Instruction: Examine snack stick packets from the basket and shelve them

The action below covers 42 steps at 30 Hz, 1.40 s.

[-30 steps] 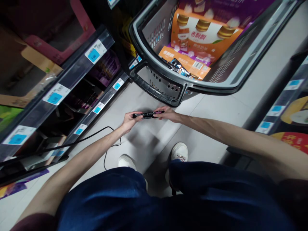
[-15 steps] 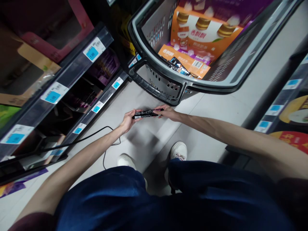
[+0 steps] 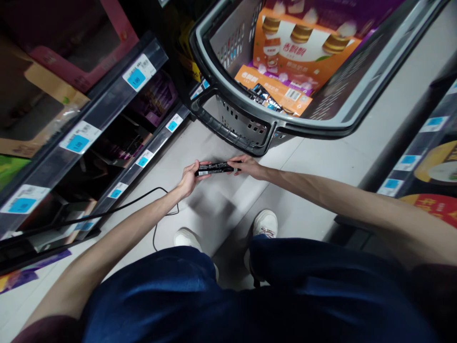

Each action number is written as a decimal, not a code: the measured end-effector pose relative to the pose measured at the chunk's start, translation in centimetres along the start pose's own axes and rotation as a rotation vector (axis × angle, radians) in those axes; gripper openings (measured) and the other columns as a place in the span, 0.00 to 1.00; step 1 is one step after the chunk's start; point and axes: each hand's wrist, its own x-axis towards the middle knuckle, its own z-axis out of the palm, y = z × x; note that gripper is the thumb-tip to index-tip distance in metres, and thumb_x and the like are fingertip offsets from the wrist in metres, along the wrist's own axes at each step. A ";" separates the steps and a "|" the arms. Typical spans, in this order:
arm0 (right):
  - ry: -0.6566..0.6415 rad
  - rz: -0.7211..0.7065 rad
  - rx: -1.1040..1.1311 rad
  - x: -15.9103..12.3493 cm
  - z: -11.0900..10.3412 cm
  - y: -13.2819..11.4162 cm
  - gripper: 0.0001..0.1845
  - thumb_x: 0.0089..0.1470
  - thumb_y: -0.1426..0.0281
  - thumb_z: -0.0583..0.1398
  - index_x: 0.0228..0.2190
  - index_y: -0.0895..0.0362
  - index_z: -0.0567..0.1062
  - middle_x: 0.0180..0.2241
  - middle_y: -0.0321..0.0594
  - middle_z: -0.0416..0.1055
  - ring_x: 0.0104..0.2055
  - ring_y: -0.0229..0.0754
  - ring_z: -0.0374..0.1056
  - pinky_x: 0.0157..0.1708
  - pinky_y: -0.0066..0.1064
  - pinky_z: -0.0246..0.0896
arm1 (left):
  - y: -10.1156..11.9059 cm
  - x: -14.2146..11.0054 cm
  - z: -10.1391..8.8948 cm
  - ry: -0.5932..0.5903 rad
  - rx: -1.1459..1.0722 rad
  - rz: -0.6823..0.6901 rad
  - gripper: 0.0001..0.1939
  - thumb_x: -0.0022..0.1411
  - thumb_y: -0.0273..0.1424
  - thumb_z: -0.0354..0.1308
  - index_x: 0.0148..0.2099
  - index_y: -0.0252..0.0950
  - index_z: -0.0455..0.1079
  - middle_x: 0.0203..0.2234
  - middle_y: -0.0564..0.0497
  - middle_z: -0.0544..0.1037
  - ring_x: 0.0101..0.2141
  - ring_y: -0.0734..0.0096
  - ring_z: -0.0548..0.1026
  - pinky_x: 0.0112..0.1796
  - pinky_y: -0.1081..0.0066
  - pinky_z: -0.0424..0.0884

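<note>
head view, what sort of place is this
Probably a shop aisle: price tags line shelf edges on both sides, and a basket holds an orange box.

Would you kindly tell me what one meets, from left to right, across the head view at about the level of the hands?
Rectangular white-and-blue price label on the left, left hand, slim black package with white print, right hand, similar price label on the far right.
</note>
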 end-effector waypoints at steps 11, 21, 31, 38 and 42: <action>0.010 0.002 -0.022 0.2 -0.2 0.4 0.21 0.50 0.60 0.70 0.42 0.61 0.81 0.35 0.46 0.79 0.33 0.41 0.76 0.25 0.23 0.71 | 0.5 -0.3 0.4 0.005 0.003 -0.045 0.29 0.67 0.50 0.49 0.46 0.29 0.76 0.50 0.35 0.77 0.53 0.54 0.74 0.50 0.55 0.75; 0.004 0.017 -0.030 0.2 -0.3 0.6 0.22 0.49 0.59 0.70 0.42 0.60 0.81 0.35 0.46 0.79 0.34 0.41 0.77 0.26 0.23 0.71 | 0.5 -0.2 0.2 -0.006 0.015 -0.058 0.31 0.67 0.52 0.48 0.45 0.29 0.77 0.51 0.36 0.77 0.53 0.55 0.74 0.51 0.57 0.74; -0.005 0.015 -0.033 0.3 -0.5 1.0 0.23 0.48 0.56 0.70 0.41 0.58 0.81 0.36 0.45 0.79 0.34 0.42 0.77 0.26 0.23 0.72 | 0.6 -0.2 0.5 0.011 -0.003 -0.076 0.31 0.67 0.52 0.48 0.45 0.28 0.77 0.49 0.35 0.78 0.52 0.55 0.74 0.51 0.58 0.74; -0.001 0.014 -0.036 0.1 -0.4 0.8 0.23 0.47 0.56 0.70 0.40 0.59 0.81 0.36 0.45 0.79 0.34 0.42 0.77 0.26 0.23 0.71 | 0.5 -0.2 0.3 -0.001 0.009 -0.068 0.31 0.67 0.52 0.48 0.45 0.28 0.77 0.49 0.35 0.78 0.53 0.55 0.74 0.51 0.57 0.74; -0.021 0.017 -0.028 0.1 -0.4 0.7 0.24 0.47 0.54 0.70 0.39 0.60 0.80 0.36 0.47 0.79 0.34 0.42 0.77 0.26 0.23 0.71 | 0.3 -0.1 0.2 -0.007 0.010 -0.060 0.31 0.66 0.52 0.49 0.45 0.28 0.77 0.49 0.35 0.78 0.52 0.54 0.75 0.50 0.56 0.74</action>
